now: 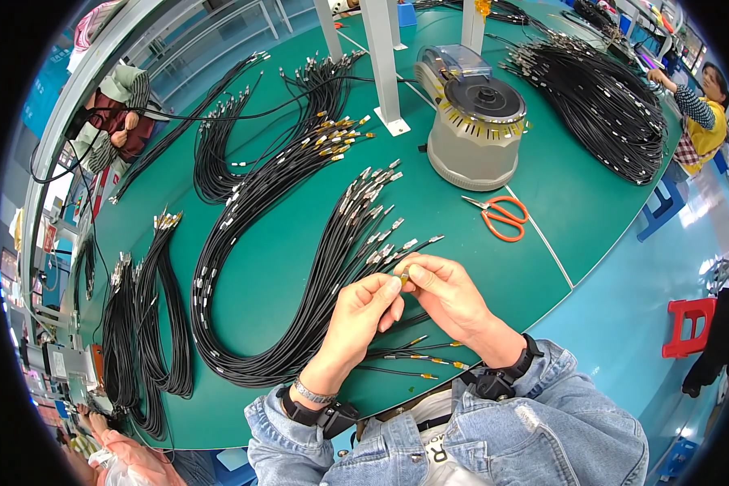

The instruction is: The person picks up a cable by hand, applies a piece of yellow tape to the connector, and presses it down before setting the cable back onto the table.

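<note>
My left hand [366, 312] and my right hand [449, 298] meet at the front of the green table, thumbs and fingertips pinched together. Between them is a small cable end [405, 277] with a bit of yellow tape on it; its cable is mostly hidden by my fingers. Just beyond my hands lies a long curved bundle of black cables [312, 304] with silvery connector ends. Under and beside my wrists, several loose cable ends [417, 356] carry yellow tape. Orange-handled scissors [506, 219] rest beyond my right hand, partly spread.
A round grey tape dispenser [474, 150] stands near a white metal post [385, 73]. More black cable bundles lie at the left [162, 316] and far right [595, 109]. Co-workers sit around the table. A red stool [688, 328] stands on the floor at right.
</note>
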